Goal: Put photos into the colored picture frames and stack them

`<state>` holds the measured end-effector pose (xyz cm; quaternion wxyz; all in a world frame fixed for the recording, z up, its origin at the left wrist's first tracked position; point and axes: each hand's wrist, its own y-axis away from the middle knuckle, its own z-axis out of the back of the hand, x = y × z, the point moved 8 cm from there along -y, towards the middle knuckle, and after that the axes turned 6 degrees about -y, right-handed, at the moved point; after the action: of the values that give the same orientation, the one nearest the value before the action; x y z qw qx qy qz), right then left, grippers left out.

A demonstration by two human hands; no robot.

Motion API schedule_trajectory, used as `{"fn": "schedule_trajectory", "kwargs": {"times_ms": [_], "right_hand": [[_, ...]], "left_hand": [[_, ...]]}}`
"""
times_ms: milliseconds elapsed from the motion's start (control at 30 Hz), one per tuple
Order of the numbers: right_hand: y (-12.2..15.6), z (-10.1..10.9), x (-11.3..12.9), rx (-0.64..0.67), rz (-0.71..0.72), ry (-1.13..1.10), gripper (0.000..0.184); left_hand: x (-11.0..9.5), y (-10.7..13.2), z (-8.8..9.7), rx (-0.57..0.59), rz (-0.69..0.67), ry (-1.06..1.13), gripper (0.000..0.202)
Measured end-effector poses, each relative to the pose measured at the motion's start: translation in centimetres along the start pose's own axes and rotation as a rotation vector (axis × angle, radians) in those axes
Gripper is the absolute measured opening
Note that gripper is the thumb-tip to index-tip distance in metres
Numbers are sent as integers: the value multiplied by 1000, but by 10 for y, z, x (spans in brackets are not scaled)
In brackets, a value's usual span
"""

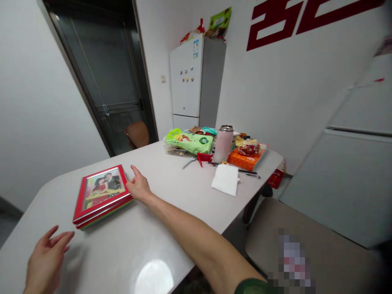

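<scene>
A stack of picture frames (102,195) lies flat on the white table (171,228); the top one has a red border and a printed photo. My right hand (139,186) rests against the stack's right edge, thumb up and fingers at the frame's side. My left hand (47,261) hovers open over the table at the lower left, fingers spread, a short way from the stack's near corner and holding nothing.
At the table's far end sit a green snack bag (190,141), a pink steel-lidded flask (223,143), an orange box (246,159), a white napkin (226,179) and pens. A fridge (191,81) stands behind. A beige chair (306,249) is at right.
</scene>
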<state>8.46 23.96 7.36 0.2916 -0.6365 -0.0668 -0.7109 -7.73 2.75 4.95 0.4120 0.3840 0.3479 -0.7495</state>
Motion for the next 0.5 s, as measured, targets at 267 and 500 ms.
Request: {"fn": "schedule_trajectory", "kwargs": {"times_ms": [267, 500], "right_hand": [[68, -27, 99, 340, 238, -753, 75], [86, -30, 100, 368, 166, -833, 76]], "left_hand": [[-163, 78, -26, 589, -242, 946, 85], [-149, 92, -20, 664, -264, 1019, 86]]}}
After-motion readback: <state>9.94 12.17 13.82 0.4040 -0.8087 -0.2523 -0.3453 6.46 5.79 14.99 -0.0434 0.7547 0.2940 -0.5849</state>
